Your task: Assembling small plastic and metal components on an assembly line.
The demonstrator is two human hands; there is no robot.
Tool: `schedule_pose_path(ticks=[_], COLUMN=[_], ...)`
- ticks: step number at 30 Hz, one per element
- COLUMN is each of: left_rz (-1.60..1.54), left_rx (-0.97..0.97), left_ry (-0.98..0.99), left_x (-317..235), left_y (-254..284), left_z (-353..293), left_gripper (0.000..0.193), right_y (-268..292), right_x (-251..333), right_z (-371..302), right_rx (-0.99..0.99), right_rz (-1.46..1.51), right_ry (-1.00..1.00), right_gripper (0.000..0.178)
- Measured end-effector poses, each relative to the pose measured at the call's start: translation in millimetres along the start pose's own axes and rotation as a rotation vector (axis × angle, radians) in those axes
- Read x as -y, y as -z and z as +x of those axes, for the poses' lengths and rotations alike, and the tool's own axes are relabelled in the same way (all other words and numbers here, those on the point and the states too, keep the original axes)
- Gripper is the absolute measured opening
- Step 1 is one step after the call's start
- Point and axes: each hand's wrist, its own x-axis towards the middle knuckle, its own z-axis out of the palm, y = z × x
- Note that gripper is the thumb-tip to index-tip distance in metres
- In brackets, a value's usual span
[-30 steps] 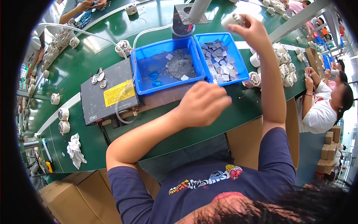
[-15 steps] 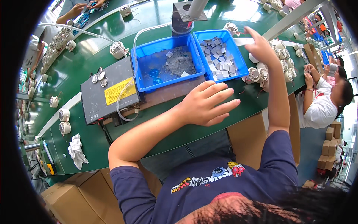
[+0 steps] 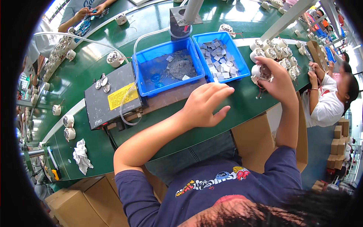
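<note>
My right hand (image 3: 279, 80) is closed around a white round motor-like part (image 3: 263, 72) with thin wires hanging from it, at the near left of a cluster of similar parts (image 3: 281, 52). Over the table's front edge hovers my left hand (image 3: 207, 104), its thumb apart from the fingers, with nothing in it. Just beyond it is a blue bin (image 3: 239, 76) of small grey square plates (image 3: 220, 56). Left of that bin stands a wider blue bin (image 3: 146, 90) containing grey powdery material (image 3: 182, 69), a couple of plates and blue round pieces.
A black box (image 3: 99, 100) with a yellow label and clear tubing (image 3: 135, 72) sits to the left, small round metal pieces on top. Behind the bins rises a metal post (image 3: 192, 15). Crumpled tissue (image 3: 81, 157) lies at left. Co-workers (image 3: 327, 96) sit nearby.
My right hand has come down and toward me from above the cluster and now grips a white motor-like part. My left hand has drawn slightly left, its fingers closer together.
</note>
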Motion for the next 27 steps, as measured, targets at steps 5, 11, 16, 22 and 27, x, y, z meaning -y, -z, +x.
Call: schedule_pose_path(ticks=[5, 11, 16, 22, 27], left_rz=[-0.510, -1.138, -1.033, -0.919, -0.307], left_rx=[-0.053, 0.225, 0.029, -0.152, -0.277], left_ry=[0.476, 0.696, 0.694, 0.690, 0.598], left_x=[3.3, 23.7, 34.0, 26.6, 12.8], left_y=[7.7, 56.9, 70.8, 68.4, 60.4], left_z=[16.4, 33.4, 35.9, 42.8, 47.5], left_gripper=[0.065, 0.076, 0.069, 0.066, 0.061], right_y=[10.8, -7.3, -29.1, -39.5, -37.3], right_x=[51.7, 77.8, 64.5, 54.7, 50.6], right_z=[6.4, 51.3, 85.6, 94.5, 96.9], right_rx=[0.347, 0.564, 0.278, -0.094, 0.010], right_rz=[0.176, 0.349, 0.396, 0.153, 0.250], right_ry=[0.244, 0.596, 0.775, 0.819, 0.671], right_gripper=[0.077, 0.071, 0.045, 0.035, 0.030])
